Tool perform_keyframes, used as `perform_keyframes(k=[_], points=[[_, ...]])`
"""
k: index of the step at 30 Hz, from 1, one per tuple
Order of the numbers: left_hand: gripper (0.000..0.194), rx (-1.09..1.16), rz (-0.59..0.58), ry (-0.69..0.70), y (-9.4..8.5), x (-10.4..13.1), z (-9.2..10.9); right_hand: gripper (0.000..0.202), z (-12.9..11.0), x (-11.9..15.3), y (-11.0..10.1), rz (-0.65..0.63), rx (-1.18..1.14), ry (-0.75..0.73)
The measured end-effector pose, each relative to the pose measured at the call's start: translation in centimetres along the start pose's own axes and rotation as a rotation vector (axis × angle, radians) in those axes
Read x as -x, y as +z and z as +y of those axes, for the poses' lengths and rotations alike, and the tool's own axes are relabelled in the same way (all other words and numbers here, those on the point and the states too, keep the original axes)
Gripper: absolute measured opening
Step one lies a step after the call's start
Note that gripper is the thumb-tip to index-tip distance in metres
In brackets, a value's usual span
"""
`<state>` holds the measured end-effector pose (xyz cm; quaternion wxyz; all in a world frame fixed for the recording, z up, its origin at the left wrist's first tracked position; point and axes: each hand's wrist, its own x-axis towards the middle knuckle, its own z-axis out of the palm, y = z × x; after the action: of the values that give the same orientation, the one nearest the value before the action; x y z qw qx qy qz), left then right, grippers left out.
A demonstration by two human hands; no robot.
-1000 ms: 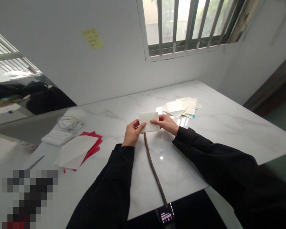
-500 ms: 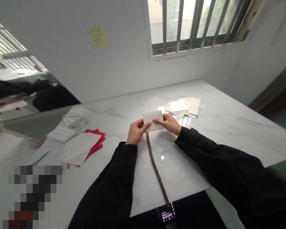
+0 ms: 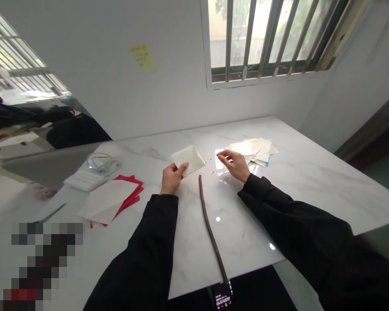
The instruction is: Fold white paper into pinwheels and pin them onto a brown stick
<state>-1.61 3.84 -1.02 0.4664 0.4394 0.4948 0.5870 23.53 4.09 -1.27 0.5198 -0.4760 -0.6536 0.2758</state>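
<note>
Right fingers (image 3: 226, 152) now off envelope (image 3: 188, 160)

No legible text from here. Yellow sticky note (image 3: 142, 57) on the wall (image 3: 175, 99), above and beyond your left hand (image 3: 173, 177), slightly left of it: about four rows of dark marks, too blurred to read. Small lit screen (image 3: 223, 297) on your side of both hands, sideways between left and right hand (image 3: 235, 165): rows of pale characters on dark, a reddish mark lower right, too small to make out.
</note>
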Motion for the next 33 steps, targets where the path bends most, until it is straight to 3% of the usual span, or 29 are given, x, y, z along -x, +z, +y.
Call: perform_keyframes(k=[4,8,11,22,28,33], points=[[0.061,0.063,-0.032,-0.024,0.5,0.5,0.6,0.041,1.1,-0.4,0.1,-0.073,-0.063,0.069],[0.063,0.001,-0.189,-0.065,1.3,1.5,0.4,0.058,0.3,0.2,1.1,-0.296,-0.394,0.235],[0.066,-0.039,-0.281,-0.093,1.6,1.8,-0.1,0.053,-0.5,0.7,1.6,-0.357,-0.42,0.23],[0.067,-0.104,-0.369,-0.093,1.7,2.0,-0.2,0.047,-0.6,1.0,1.6,-0.297,-0.334,0.25],[0.063,-0.137,-0.336,-0.06,1.8,2.1,-0.3,0.044,-0.6,1.2,1.8,-0.326,-0.375,0.19],[0.061,-0.105,-0.28,-0.056,1.7,1.7,-0.6,0.044,-0.5,0.7,1.2,-0.307,-0.241,0.075]])
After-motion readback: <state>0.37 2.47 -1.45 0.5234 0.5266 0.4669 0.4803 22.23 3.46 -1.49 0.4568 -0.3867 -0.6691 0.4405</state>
